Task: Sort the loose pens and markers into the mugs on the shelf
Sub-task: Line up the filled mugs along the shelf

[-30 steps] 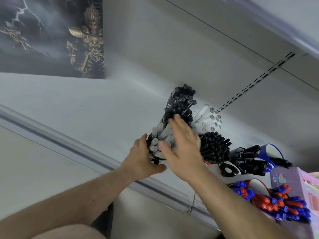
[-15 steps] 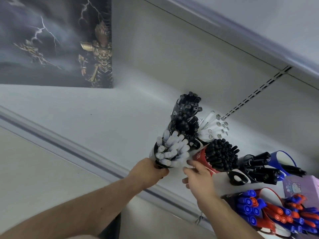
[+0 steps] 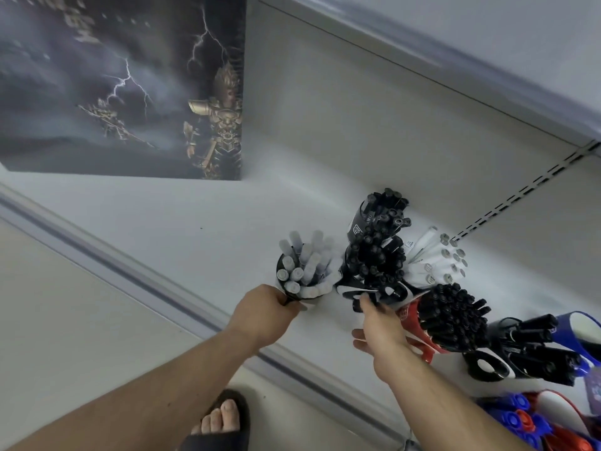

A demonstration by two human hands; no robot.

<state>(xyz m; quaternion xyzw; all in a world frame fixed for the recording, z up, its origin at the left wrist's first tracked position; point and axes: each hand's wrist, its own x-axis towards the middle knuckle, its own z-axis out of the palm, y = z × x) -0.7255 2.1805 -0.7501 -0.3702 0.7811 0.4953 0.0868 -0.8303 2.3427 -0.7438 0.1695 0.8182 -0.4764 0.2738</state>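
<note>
My left hand (image 3: 266,312) grips the lower side of a dark-rimmed mug (image 3: 282,277) packed with white-capped markers (image 3: 305,265); it stands on the white shelf (image 3: 182,222), a little left of the cluster. My right hand (image 3: 380,327) reaches up to a black-and-white mug (image 3: 353,289) full of black pens (image 3: 377,258), and its fingertips pinch the mug's handle. Behind stand a black mug of black pens (image 3: 382,211) and a bunch of white markers (image 3: 435,258). A red mug (image 3: 411,320) of black pens sits right of my right hand.
A dark poster box (image 3: 130,92) stands at the shelf's back left. Further right are a black-and-white mug of black markers (image 3: 533,346), a blue mug (image 3: 582,330) and blue and red pens (image 3: 520,421). The shelf's front rail (image 3: 130,271) runs diagonally. A sandalled foot (image 3: 224,418) shows below.
My left hand has slid the mug of white markers left, away from the cluster. My right hand came down off those markers and took the black-and-white mug's handle.
</note>
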